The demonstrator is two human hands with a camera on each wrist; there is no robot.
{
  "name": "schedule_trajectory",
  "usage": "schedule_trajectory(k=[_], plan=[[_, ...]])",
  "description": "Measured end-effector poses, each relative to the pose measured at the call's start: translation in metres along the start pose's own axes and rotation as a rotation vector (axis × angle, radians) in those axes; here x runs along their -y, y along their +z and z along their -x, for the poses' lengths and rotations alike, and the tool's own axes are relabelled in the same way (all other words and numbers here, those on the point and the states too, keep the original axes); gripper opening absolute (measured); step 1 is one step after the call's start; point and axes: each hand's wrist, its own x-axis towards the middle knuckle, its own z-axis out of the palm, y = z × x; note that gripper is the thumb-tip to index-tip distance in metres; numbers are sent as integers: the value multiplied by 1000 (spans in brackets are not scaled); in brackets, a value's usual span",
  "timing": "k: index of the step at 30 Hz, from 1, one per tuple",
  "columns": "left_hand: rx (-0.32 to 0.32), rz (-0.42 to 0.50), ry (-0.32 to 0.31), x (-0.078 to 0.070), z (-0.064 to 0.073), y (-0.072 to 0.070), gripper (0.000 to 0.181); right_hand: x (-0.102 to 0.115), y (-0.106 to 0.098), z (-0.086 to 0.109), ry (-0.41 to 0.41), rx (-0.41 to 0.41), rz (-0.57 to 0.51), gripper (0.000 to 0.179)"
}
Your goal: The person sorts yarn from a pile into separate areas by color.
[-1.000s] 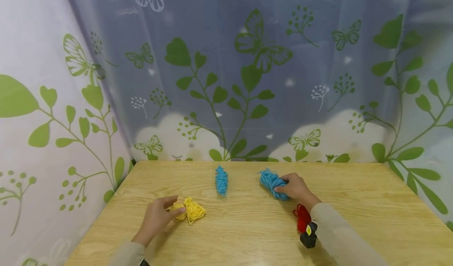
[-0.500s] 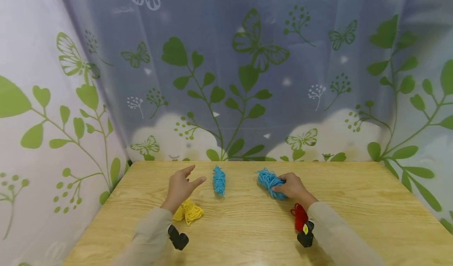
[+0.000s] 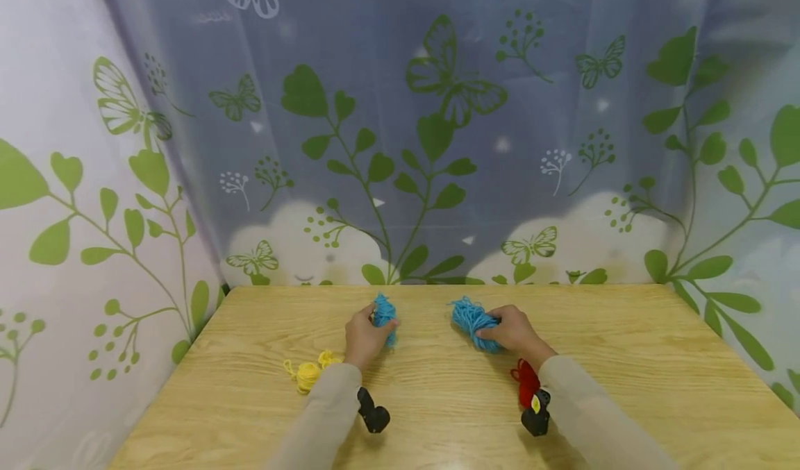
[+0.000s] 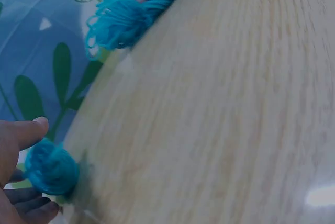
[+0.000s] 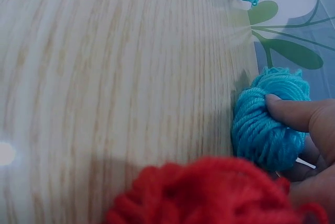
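In the head view, my left hand is at the slim blue yarn skein, thumb on one side and fingers on the other. The left wrist view shows that skein between the fairly straight thumb and the spread fingers. My right hand grips the thicker blue yarn skein by its near end. Its thumb presses into the strands of this skein in the right wrist view.
Yellow yarn lies left of my left forearm, partly covered by the sleeve. Red yarn sits beside my right wrist, behind the black wrist camera. A patterned curtain stands behind the wooden table.
My left hand has left the yellow yarn and moved right and away from me to the slim blue skein. My right hand keeps its grip on the thicker skein.
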Motion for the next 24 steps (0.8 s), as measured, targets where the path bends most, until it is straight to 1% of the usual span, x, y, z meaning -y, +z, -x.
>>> schedule_trajectory(k=[4,8,11,17,20,24], plan=[[-43,-7,-61,3,-3,11,60,1,0,-1,0,-5,-5,45],[-89,-65,-128,1,-3,15,53,1,0,-1,-5,-7,-11,44],[-106,-100,-147,0,-2,16,50,1,0,-1,-12,-7,-10,43],[-119,-101,-118,0,-1,17,45,1,0,0,-18,-4,3,43],[-120,-54,-92,-4,2,18,43,1,0,1,-19,-8,14,42],[-118,25,-31,-16,7,22,41,-1,1,1,-24,-18,22,41]])
